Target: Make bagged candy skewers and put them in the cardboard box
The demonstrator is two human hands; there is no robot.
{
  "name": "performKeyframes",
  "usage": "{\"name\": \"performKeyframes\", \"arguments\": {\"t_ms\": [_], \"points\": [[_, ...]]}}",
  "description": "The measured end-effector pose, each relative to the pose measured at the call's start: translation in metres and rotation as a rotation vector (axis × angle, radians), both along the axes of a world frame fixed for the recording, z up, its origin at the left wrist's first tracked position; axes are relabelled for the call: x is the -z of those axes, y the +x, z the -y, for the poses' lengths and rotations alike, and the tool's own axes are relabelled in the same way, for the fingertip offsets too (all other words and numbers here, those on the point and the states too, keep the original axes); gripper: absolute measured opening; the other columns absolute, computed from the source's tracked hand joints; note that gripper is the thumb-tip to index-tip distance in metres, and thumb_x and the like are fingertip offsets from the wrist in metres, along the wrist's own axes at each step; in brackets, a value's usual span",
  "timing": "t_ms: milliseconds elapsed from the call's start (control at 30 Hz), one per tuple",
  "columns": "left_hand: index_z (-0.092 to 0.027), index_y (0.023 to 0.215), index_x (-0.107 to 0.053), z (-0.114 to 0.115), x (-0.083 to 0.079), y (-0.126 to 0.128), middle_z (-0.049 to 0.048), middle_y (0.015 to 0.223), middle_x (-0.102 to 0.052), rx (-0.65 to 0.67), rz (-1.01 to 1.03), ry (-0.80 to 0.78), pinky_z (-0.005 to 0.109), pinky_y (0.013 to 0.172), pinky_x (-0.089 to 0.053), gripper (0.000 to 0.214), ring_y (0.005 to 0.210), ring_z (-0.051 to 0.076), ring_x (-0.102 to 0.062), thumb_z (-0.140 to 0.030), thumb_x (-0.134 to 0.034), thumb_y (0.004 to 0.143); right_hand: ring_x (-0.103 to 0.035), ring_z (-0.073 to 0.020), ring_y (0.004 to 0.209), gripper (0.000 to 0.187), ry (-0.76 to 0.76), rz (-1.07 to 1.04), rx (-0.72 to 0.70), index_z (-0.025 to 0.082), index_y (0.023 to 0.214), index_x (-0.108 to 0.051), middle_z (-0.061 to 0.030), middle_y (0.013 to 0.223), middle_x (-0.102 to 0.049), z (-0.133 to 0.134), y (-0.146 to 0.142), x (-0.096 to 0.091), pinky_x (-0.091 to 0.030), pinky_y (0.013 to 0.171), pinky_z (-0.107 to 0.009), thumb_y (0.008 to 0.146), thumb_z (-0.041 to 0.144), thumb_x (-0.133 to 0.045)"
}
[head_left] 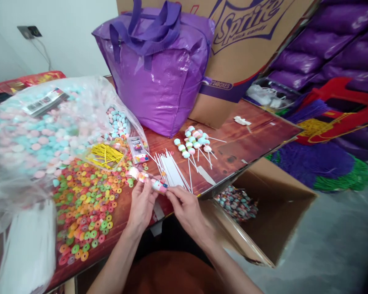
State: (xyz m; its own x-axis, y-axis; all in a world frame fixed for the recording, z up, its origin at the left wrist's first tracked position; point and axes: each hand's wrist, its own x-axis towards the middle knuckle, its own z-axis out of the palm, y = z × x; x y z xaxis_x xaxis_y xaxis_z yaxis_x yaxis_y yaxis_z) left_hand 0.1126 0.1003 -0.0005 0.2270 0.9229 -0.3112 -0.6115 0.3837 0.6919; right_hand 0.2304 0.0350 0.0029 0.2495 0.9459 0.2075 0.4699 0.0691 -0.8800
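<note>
A candy skewer (138, 174) in a clear wrapper, with pale sweets at its left end and a colourful printed part at its right, lies across my fingers. My left hand (143, 203) pinches it near the middle. At the printed right end, my right hand (184, 206) has its thumb and fingertips closed on the wrapper. Just beyond are bare white sticks (173, 171) on a white sheet. Finished-looking skewers of pastel sweets (196, 141) lie in a pile behind them. Left of my hands, ring candies (92, 204) spread over the table, with yellow twist ties (106, 156) in a clear tray.
A big clear bag of pastel sweets (43, 134) fills the left side, with a stack of wrappers (27, 245) before it. A purple bag (159, 77) and a large carton (242, 53) stand behind. An open cardboard box (276, 204) holding wrapped candies sits below the right edge.
</note>
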Motion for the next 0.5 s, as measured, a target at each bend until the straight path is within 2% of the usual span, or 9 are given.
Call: {"name": "performKeyframes", "arguments": {"t_ms": [67,167,333,500], "points": [[-0.015,0.096,-0.065,0.001,-0.001,-0.004,0.0079,0.098,-0.073,0.007,-0.013,0.005,0.035,0.086,-0.055,0.032,0.095,0.022,-0.070,-0.033,-0.082,0.074,-0.056,-0.0144,0.066,0.022,-0.100,-0.003,-0.040,0.020,0.081,-0.068,0.0000,0.072,-0.063,0.006,0.008,-0.003,-0.042,0.064,-0.024,0.095,0.026,-0.052],[-0.016,0.097,-0.065,0.006,-0.001,-0.004,0.0081,0.097,-0.073,0.027,-0.018,-0.002,0.036,0.087,-0.054,0.035,0.094,0.022,-0.071,-0.032,-0.083,0.072,-0.050,-0.0133,0.059,0.026,-0.190,-0.031,-0.038,0.020,0.070,-0.060,0.0026,0.062,-0.054,0.010,0.010,-0.004,-0.038,0.058,-0.024,0.094,0.028,-0.053],[-0.014,0.093,-0.068,0.017,-0.001,-0.004,0.0098,0.090,-0.074,0.053,-0.041,-0.058,0.036,0.083,-0.055,0.033,0.088,0.023,-0.072,-0.037,-0.081,0.074,-0.050,-0.0141,0.060,0.027,-0.158,-0.147,-0.059,0.020,0.071,-0.058,0.0017,0.063,-0.054,0.005,-0.012,0.002,-0.039,0.057,-0.024,0.094,0.030,-0.051],[-0.013,0.089,-0.074,0.021,-0.005,-0.011,0.0108,0.089,-0.074,0.053,-0.061,-0.020,0.035,0.082,-0.054,0.029,0.089,0.025,-0.070,-0.040,-0.076,0.078,-0.053,-0.0144,0.062,0.024,-0.185,-0.211,-0.098,0.020,0.081,-0.060,0.0013,0.068,-0.058,-0.003,-0.024,0.000,-0.042,0.059,-0.024,0.096,0.035,-0.049]]}}
